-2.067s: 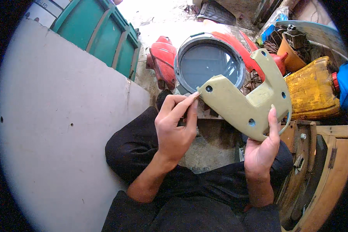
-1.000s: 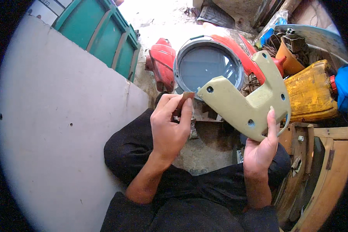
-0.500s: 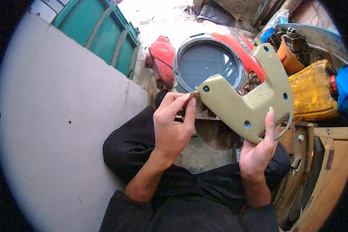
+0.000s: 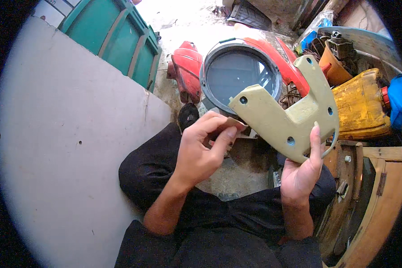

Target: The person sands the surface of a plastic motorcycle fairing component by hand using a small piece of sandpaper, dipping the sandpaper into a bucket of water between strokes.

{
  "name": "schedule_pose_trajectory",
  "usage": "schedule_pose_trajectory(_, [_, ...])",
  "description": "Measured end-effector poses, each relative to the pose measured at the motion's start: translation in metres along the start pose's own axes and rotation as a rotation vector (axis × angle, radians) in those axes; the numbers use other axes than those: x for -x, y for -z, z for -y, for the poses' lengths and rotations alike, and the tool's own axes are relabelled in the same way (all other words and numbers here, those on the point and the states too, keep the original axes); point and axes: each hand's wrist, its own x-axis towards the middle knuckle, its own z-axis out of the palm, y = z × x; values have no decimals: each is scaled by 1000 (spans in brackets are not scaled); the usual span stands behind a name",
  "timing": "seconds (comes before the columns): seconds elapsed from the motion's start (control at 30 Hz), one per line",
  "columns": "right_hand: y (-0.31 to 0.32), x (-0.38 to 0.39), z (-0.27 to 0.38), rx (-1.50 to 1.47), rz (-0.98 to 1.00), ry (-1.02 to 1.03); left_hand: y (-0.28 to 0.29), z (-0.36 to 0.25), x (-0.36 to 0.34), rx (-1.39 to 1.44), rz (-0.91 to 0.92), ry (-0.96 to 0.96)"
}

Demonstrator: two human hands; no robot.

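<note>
Olive bracket (image 4: 290, 118) is clasped by right hand (image 4: 301, 172); small brown piece (image 4: 233, 123), mostly hidden, is pinched in left hand (image 4: 201, 152).

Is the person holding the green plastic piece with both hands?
No, only the right hand grips the olive-green plastic cover; the left hand pinches a small brown scrap beside its edge.

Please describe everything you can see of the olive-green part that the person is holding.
The olive-green part is a flat, angular plastic-looking cover with two arms, several small screw holes and a dull, scuffed surface. The right hand holds its lower edge, tilted, above the lap. The left hand presses a small brown piece, perhaps sandpaper, against its left end.
</note>
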Motion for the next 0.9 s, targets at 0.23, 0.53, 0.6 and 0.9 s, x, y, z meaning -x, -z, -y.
schedule_pose_trajectory(0.23, [2,-1,1,-15,-11,-35,0,10,-4,-87,-262,-121])
schedule_pose_trajectory(0.53, [12,-10,5,-56,-17,-151,-7,11,-4,-464,-349,-402])
schedule_pose_trajectory(0.6, [13,-11,5,-57,-16,-174,-7,14,-5,-575,-342,-496])
schedule_pose_trajectory(0.9, [12,-11,9,-78,-27,-175,-10,23,-5,-910,-341,-676])
